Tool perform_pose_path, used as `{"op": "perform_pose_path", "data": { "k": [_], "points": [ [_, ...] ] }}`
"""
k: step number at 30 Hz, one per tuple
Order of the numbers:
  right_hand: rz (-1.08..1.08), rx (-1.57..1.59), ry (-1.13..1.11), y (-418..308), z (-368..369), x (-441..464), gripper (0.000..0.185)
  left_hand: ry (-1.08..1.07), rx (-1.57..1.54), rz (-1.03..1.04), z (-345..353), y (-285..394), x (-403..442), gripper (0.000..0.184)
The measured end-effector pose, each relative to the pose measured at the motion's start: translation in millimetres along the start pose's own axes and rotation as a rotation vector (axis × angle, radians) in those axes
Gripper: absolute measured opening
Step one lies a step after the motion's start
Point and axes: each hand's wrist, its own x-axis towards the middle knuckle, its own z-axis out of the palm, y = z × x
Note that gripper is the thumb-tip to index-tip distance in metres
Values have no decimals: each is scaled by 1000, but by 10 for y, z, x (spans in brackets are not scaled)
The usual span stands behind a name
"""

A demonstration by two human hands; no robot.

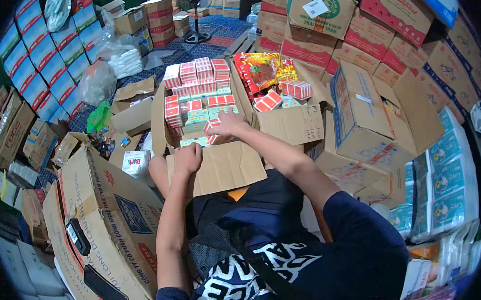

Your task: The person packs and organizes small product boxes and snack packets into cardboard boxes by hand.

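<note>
An open cardboard box [158, 114] stands in front of my lap, packed with small red-and-white and green-and-white boxes. My right hand [230, 124] reaches into it from the right, fingers closed on a small red-and-white box [212, 125] near the front. At the front edge, my left hand [188, 158] has its fingers curled over the rim beside the folded-out flap [225, 168]. Rows of striped red-and-white boxes [204, 70] fill the far part. The fingertips of my left hand are partly hidden.
On the right, a second open box [292, 127] holds a red-and-yellow bag [263, 70] and more small boxes. A tall carton [109, 226] with a phone [106, 288] on it stands left. Stacked cartons [366, 38] rise at right; a fan [196, 13] stands behind.
</note>
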Motion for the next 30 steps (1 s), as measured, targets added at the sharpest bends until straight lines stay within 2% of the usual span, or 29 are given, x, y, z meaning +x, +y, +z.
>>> {"op": "perform_pose_path", "data": {
  "k": [2,6,10,15,18,27,30],
  "points": [
    [77,-163,-122,5,73,-39,110,-19,-3,-12,-6,15,-6,38],
    [53,-389,-57,-3,177,-36,107,-24,-6,-2,-16,17,-12,38],
    [6,-484,-79,-45,115,-57,105,-9,4,14,6,20,-13,38],
    [-1,-494,-57,-68,162,7,100,-12,-3,16,17,-8,-15,37],
    [4,-527,-174,-142,-5,-48,97,-13,4,28,-3,27,-14,37],
    [35,-529,-216,-120,35,35,93,-29,13,43,-4,32,-22,38],
    [-20,-507,-35,-49,111,14,91,-21,-22,15,-5,36,-16,39]
  ]
}}
